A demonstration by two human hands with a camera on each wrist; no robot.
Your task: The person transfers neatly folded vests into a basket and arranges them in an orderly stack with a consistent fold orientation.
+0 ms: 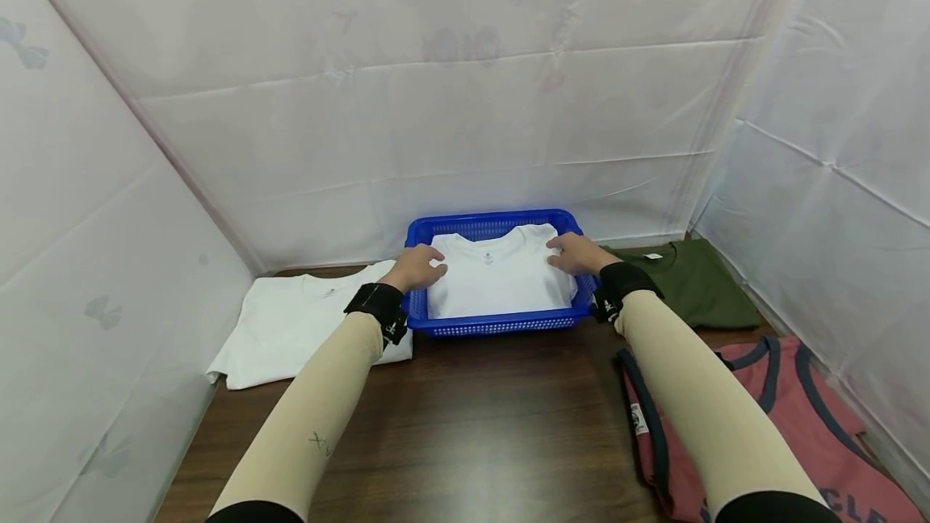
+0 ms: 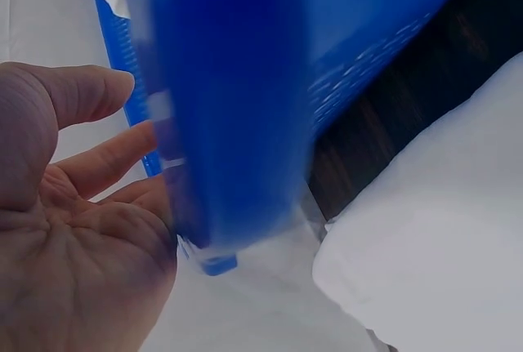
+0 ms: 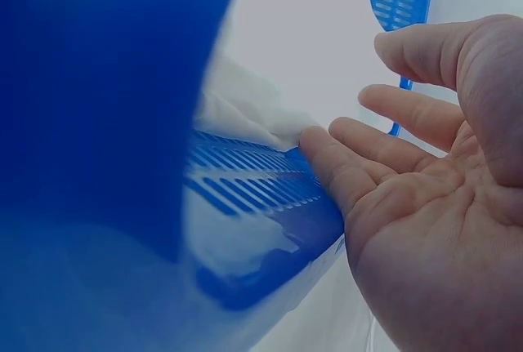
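- 1 wht crew-neck T-shirt (image 1: 501, 285), folded, neck to rear; lies in basket, on table's back edge, approx. ctr. Printed neck mark, too small to read.
- L hand (image 1: 416, 266): at basket's L rim, by tee's L shoulder; thumb and fingers apart, nothing gripped.
- R hand (image 1: 577, 253): across R rim, by tee's R shoulder; fingers extended, no grip. Contact w/ cloth: can't tell, either hand.
- Handling (judgement): tee seems to be getting settled in basket. Best w/ both hands level, sides smoothed down evenly inside rim, neckline kept flat; cloth looks loose by R wall, so tuck there w/o rumpling the front. Lift fingers clear of rim so as not to drag fabric.
- 1 blue plastic basket (image 1: 501, 319), slotted walls; no label seen.
- 1 wht T-shirt (image 1: 291, 329), folded, table's back L corner, beside basket. Neck mark illegible.
- 1 dk green T-shirt (image 1: 697, 281), folded, back R corner. Small wht neck label, unreadable.
- 1 red top (image 1: 799, 426), dk trim, R edge toward front R corner. Dk lettering, "CLE" legible, part cut off; wht side tag, unreadable.
- 1 L sleeve (image 1: 312, 402), beige: handwritten "X" plus unclear char.
- 1 table (image 1: 472, 410), dk wood-grain.
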